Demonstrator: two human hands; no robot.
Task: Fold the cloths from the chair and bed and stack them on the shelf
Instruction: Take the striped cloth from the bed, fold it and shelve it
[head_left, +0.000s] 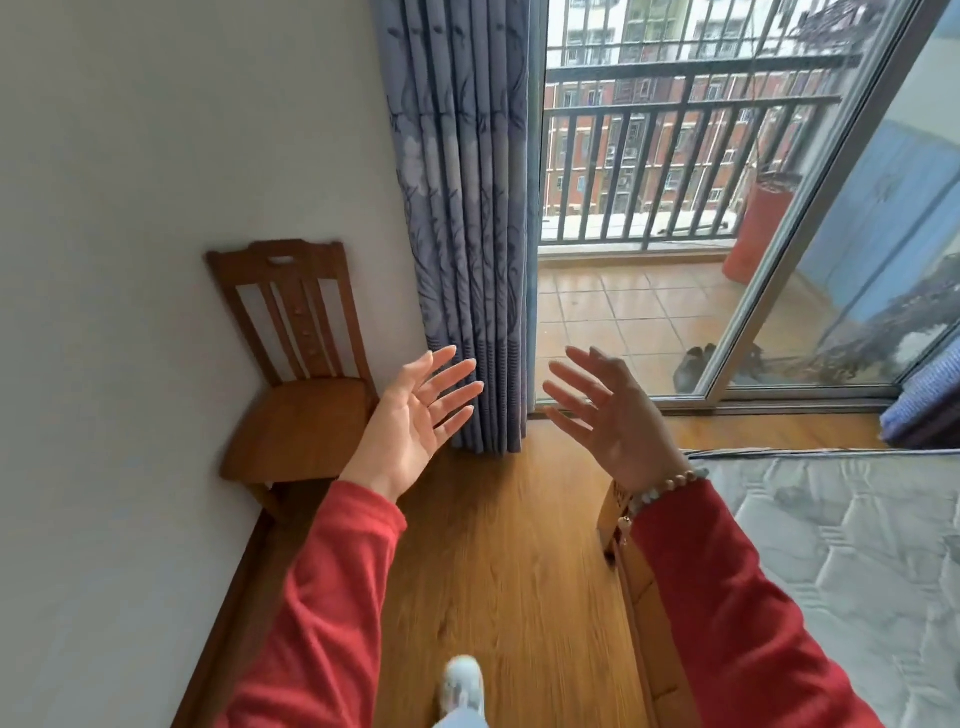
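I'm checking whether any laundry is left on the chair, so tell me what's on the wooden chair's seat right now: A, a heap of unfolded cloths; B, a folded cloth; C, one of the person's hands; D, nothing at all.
D: the wooden chair by the wall shows a bare seat, and both hands, the left hand and the right hand, are raised, open and holding nothing.

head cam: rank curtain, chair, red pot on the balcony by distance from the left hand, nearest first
From the left hand:
1. Curtain: just right of the fingertips and behind them, hanging by the door.
2. Chair: to the left, against the wall, seat bare.
3. Red pot: far right, out on the balcony beyond the railing side of the glass door.
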